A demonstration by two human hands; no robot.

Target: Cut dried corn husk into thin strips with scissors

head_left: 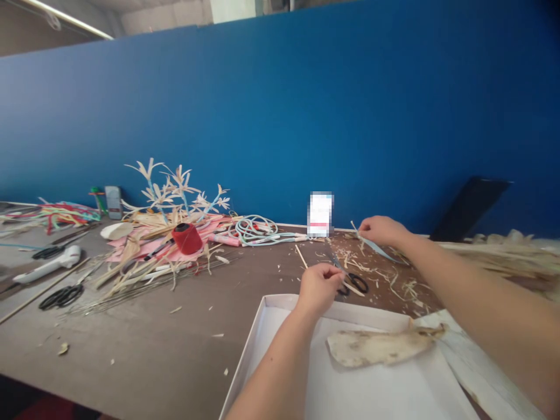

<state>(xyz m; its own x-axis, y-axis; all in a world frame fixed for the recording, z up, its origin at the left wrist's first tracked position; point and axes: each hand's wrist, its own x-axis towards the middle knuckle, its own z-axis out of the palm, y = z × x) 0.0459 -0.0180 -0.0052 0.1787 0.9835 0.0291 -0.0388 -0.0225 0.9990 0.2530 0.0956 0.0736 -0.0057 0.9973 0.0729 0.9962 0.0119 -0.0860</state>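
Two hands (320,284) (381,230), left pinching one strip (354,289)

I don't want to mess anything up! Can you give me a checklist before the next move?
1. Left hand holds a pale strip: ok.
2. Right hand has a thin pale piece at its fingertips: ok.
3. Blue strip by the right hand is held too: cannot tell.
4. Scissors are close to the left hand: ok, lying on the table.
5. Table is free of scraps: not ok, bits are scattered about.
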